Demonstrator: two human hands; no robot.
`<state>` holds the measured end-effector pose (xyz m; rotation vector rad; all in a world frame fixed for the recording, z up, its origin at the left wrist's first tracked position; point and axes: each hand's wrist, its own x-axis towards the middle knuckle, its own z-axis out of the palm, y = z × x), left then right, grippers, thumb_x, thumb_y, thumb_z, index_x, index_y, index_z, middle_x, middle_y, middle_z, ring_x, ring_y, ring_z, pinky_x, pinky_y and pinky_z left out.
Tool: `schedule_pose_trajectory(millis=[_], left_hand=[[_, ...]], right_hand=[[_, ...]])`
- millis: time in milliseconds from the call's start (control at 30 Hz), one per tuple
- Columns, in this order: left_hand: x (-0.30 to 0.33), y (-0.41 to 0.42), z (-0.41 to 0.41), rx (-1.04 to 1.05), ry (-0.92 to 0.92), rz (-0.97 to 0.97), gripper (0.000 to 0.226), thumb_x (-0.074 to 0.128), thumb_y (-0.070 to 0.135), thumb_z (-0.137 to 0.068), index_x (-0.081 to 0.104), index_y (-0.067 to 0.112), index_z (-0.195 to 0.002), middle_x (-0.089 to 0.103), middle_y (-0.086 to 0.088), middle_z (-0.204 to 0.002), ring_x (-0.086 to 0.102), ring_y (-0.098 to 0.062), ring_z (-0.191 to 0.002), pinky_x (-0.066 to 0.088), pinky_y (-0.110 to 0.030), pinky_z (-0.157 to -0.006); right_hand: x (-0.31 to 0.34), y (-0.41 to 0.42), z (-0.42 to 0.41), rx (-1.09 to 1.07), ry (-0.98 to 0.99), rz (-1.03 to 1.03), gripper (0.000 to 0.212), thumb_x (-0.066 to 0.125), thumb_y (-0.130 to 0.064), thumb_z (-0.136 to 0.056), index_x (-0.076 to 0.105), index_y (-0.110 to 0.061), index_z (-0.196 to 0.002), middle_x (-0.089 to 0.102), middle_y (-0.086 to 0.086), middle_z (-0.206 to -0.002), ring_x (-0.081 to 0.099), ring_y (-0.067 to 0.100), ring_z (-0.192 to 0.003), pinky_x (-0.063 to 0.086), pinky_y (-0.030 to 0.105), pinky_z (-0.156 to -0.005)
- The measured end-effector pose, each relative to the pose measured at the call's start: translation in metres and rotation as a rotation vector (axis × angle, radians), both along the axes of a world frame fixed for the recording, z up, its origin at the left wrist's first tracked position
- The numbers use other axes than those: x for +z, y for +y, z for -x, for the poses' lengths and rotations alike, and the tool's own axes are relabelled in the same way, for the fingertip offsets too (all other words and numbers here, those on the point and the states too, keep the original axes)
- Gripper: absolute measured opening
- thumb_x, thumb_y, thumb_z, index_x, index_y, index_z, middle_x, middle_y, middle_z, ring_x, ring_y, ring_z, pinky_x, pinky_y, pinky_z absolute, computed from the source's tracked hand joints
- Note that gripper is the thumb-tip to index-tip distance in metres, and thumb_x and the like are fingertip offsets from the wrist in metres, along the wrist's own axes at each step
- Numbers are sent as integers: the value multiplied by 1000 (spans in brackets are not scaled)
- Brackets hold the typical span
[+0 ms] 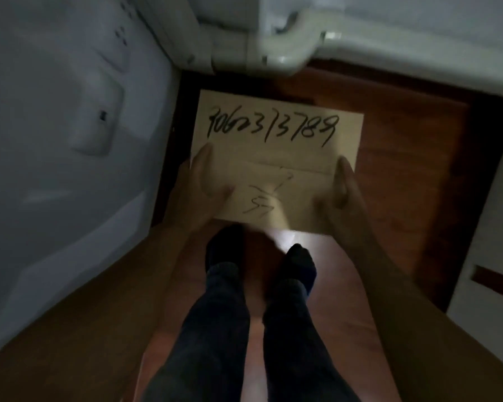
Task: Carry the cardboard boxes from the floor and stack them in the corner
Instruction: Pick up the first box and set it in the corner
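Note:
A tan cardboard box (pixel 276 158) with black handwritten digits on its top is in front of my feet, close to the corner where two white walls meet. My left hand (pixel 201 181) grips its left side with the thumb on top. On the opposite side, my right hand (pixel 339 190) holds the right edge the same way. Whether the box rests on the floor or on another box underneath is hidden.
A white wall (pixel 55 126) with sockets runs along the left. White pipes (pixel 276 44) cross the far wall above the corner. A white cabinet (pixel 494 242) stands at the right. My dark-socked feet (pixel 262 265) are on the reddish wooden floor (pixel 404 169).

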<state>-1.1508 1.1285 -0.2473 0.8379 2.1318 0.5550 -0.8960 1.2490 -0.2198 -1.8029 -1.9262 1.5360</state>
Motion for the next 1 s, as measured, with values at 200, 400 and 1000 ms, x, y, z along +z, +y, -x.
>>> schedule_pose_trajectory(millis=[200,400,1000], left_hand=[[-68,-10,0,-45,151,74,95,69,48,-82,11,32,-156,12,-16,-160,28,-31,-143,37,-44,-110],[-54,10,-5,-621,415,153,127,72,67,-61,-1,21,-155,-3,-23,-164,-2,-47,-149,9,-68,-114],[163,33,27,-552,105,298,62,55,31,-98,30,19,-153,30,-8,-158,36,-27,-139,36,-41,-109]], right_hand=[[-78,-17,18,28,-4,-28,90,68,-8,-88,13,-16,-159,20,9,-164,34,22,-145,38,31,-112],[-76,-12,30,-2,-75,-4,108,76,-10,-83,-1,-17,-160,7,11,-166,29,8,-136,35,-3,-93],[105,-22,79,310,-384,165,58,55,-26,-95,38,-3,-146,44,22,-143,45,37,-131,37,38,-104]])
